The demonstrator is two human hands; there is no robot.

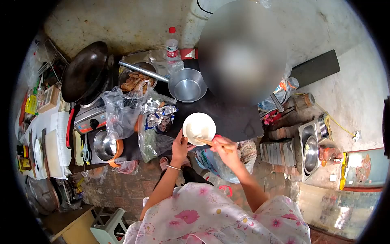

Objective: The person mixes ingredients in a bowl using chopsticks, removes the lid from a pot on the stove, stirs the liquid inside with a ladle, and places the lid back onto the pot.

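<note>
I see the white bowl point(199, 123) by the dark table's point(235, 126) near edge; the left hand point(179, 148), partly curled, holds its near-left side; the right hand point(226, 151) closes round chopsticks point(206, 142) slanting left and far into it.

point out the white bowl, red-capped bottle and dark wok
white bowl point(195, 121): head view, inner wall
red-capped bottle point(172, 43): head view, upper body
dark wok point(84, 72): head view, inside surface

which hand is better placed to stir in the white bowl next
Probably the right hand: it holds the chopsticks, their tips inside the white bowl, while the left hand holds the bowl's side.
</note>
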